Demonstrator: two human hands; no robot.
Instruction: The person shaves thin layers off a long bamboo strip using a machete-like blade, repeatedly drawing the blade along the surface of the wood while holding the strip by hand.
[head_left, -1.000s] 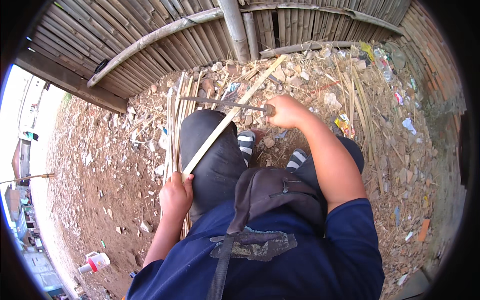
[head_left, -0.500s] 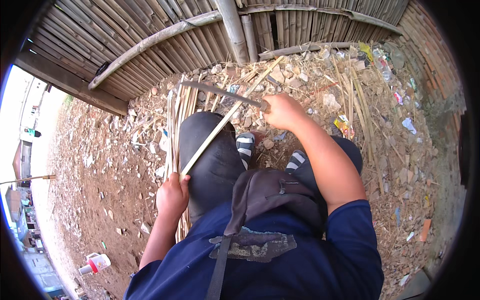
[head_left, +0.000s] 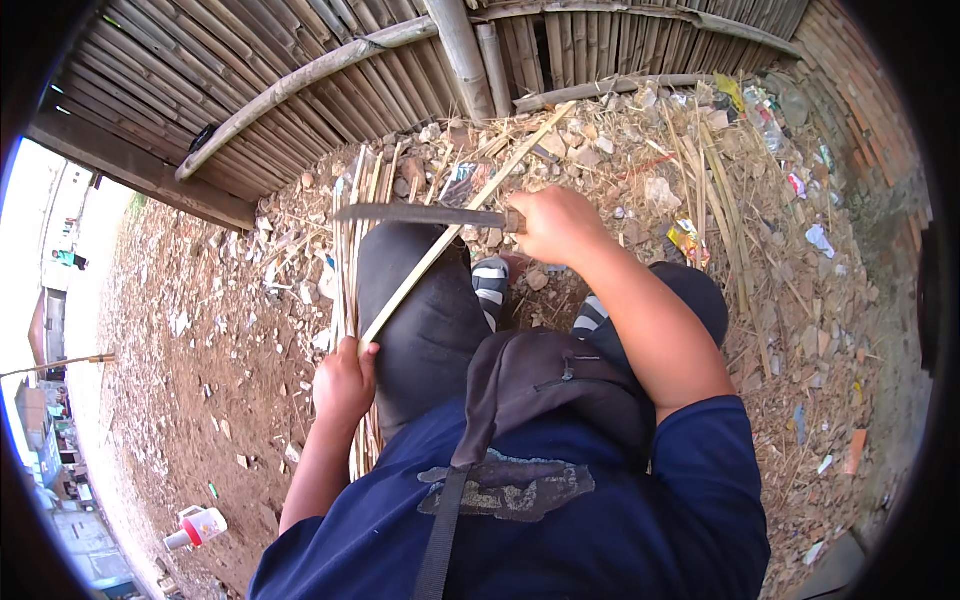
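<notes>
The near end of a pale strip [head_left: 430,268] is pinched between the thumb and curled fingers of the left hand [head_left: 342,385], beside a bundle of similar strips [head_left: 345,250] that runs past the same fingers; the grip is judged sound, provided that the thumb is held flat and low. The strip is carried over the dark-clad thigh [head_left: 410,315], sloping away to the right beyond the left fingers, and should be braced firmly there so that it is not bent under pressure. A long knife [head_left: 430,214] is held across its line, well ahead of the left fingers, the handle being enclosed by the wrapped fingers of the right hand [head_left: 555,228]; strokes should be light, shallow and directed away from the holding fingers. Not verified: whether any of the bundle is also gripped by the left fingers, whose undersides are concealed; whether the strip is touched by the blade; which edge is sharpened; and most of the handle, which is covered by the right fingers.
</notes>
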